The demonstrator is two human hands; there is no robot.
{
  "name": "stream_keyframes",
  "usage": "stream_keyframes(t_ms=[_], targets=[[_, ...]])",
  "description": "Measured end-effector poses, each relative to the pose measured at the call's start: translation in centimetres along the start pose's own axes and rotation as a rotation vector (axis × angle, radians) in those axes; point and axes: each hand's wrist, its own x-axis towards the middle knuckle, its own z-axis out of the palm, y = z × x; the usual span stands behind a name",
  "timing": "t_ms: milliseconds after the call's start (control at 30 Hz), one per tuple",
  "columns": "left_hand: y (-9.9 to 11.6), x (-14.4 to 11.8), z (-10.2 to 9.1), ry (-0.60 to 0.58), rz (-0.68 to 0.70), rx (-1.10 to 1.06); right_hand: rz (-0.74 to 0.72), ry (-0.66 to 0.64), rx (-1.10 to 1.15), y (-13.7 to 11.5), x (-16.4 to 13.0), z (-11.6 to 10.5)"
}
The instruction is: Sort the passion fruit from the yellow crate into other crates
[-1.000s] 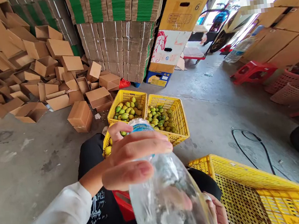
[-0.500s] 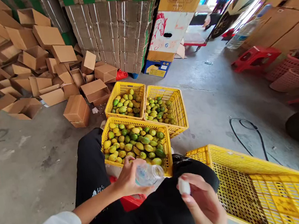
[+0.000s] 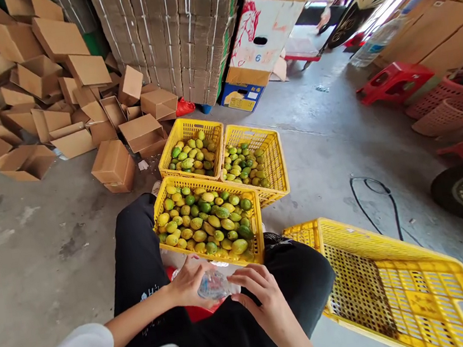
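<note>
Clear plastic bottle (image 3: 212,284) lies crosswise over the lap, just before the fruit-filled crate (image 3: 253,251): left hand (image 3: 190,284) fingers wrap its body; right hand (image 3: 260,294) fingers curl at its mouth end.

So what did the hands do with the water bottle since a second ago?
The bottle came down from near the face to the lap, gripped by the left hand. The right hand, which held a small white cap half a second ago, has moved onto the bottle's mouth. The three yellow crates of fruit and the empty crate stayed where they were.
</note>
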Motion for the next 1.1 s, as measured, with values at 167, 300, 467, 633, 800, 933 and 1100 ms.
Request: stream_keyframes(t_ms=[167, 300, 467, 633, 800, 933, 1100], targets=[[-0.1, -0.4, 0.2, 0.033, 0.001, 0.024, 0.084, 0.085, -0.128, 0.4, 0.3, 2.2], [-0.3, -1.2, 1.3, -0.077, -0.057, 0.051, 0.196, 0.109, -0.406, 0.7, -0.5, 4.4], [-0.5, -2.1, 2.1, -0.110, -0.043, 0.114, 0.445, -0.134, -0.593, 1.3, -2.2, 6.3], [-0.6, -2.3, 1.9, -0.119, 0.055, 0.244, 0.383, -0.324, -0.772, 1.1, -3.7, 7.2], [-0.5, -2.4, 1.8, -0.071, 0.056, 0.302, 0.417, -0.358, -0.769, 0.7, -3.5, 7.8], [-0.4, -1.7, 1.5, -0.148, -0.049, 0.288, 0.637, -0.191, -0.595, 0.2, -2.3, 7.4], [-0.8, -1.1, 1.4, -0.117, -0.141, 0.187, 0.274, -0.018, -0.396, -0.9, -1.4, 5.1]])
